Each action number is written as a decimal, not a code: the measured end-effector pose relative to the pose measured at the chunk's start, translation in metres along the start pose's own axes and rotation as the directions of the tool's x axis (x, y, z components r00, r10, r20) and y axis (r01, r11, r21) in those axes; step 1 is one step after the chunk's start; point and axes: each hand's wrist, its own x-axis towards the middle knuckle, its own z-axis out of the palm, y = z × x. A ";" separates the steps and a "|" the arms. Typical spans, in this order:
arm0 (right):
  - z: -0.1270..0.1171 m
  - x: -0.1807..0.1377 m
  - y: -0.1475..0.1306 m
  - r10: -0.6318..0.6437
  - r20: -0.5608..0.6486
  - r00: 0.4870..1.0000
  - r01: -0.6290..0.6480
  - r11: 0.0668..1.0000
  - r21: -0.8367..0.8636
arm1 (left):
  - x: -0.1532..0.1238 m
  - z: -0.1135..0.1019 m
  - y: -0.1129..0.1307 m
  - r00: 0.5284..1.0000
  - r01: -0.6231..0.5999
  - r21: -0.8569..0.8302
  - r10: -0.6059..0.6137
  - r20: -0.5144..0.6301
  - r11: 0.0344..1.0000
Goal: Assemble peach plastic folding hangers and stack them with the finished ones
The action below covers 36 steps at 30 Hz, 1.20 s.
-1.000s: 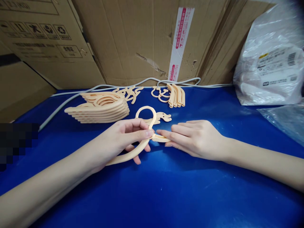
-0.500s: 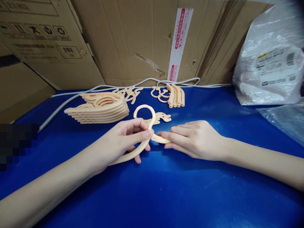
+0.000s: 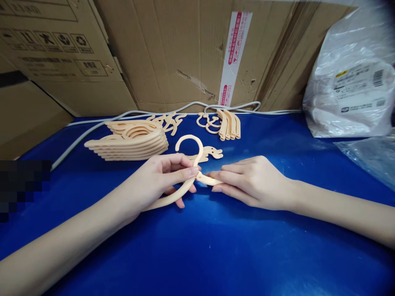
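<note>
A beige plastic clothes hanger [image 3: 200,148] is held between my hands, its curved hook pointing up. My left hand [image 3: 163,179] is closed round the joint below the hook, thumb on top, and one curved arm of the hanger runs down under the palm. My right hand [image 3: 251,181] pinches the other, short-looking arm [image 3: 206,179], whose far end is hidden by the fingers. Just behind the hook lies a flat beige piece with small holes [image 3: 213,153], partly covered by my left hand and the hanger.
A stack of beige hangers [image 3: 129,144] lies at the back left. Small beige pieces [image 3: 169,122], loose hooks [image 3: 210,121] and several curved arms [image 3: 228,124] lie along the back. A grey cable [image 3: 89,133], cardboard boxes [image 3: 179,53] and a plastic bag [image 3: 348,82] border the blue table [image 3: 216,250].
The hanger has turned slightly in my hands, and its hook has shifted a little to the right. Both hands keep their grip in nearly the same place.
</note>
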 end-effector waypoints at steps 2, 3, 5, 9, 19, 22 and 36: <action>0.001 -0.001 -0.001 0.001 -0.001 1.000 -0.001 1.000 0.006 | 0.000 0.000 0.000 1.000 0.001 0.008 0.000 -0.007 1.000; 0.002 -0.001 -0.001 0.000 -0.003 1.000 0.000 1.000 0.003 | -0.001 0.000 0.001 1.000 0.001 0.018 0.000 -0.008 1.000; 0.003 0.000 -0.002 -0.001 -0.005 1.000 0.001 1.000 -0.016 | -0.001 0.000 0.001 1.000 -0.005 0.046 0.005 -0.010 0.999; 0.003 0.000 -0.002 0.000 -0.026 1.000 -0.002 0.998 -0.055 | 0.000 -0.001 0.001 0.999 -0.035 0.097 0.038 -0.025 0.995; 0.003 -0.002 -0.004 0.009 -0.046 0.999 -0.012 0.998 -0.061 | 0.001 -0.001 0.000 0.997 -0.026 0.123 0.034 -0.064 0.992; 0.003 -0.001 -0.004 0.010 -0.047 0.999 -0.013 0.997 -0.070 | 0.001 0.000 0.000 0.999 -0.009 0.112 0.014 -0.044 0.994; 0.004 -0.003 -0.004 -0.011 -0.063 0.998 0.002 0.990 -0.140 | 0.000 -0.003 0.001 0.997 -0.053 0.164 0.042 0.072 0.985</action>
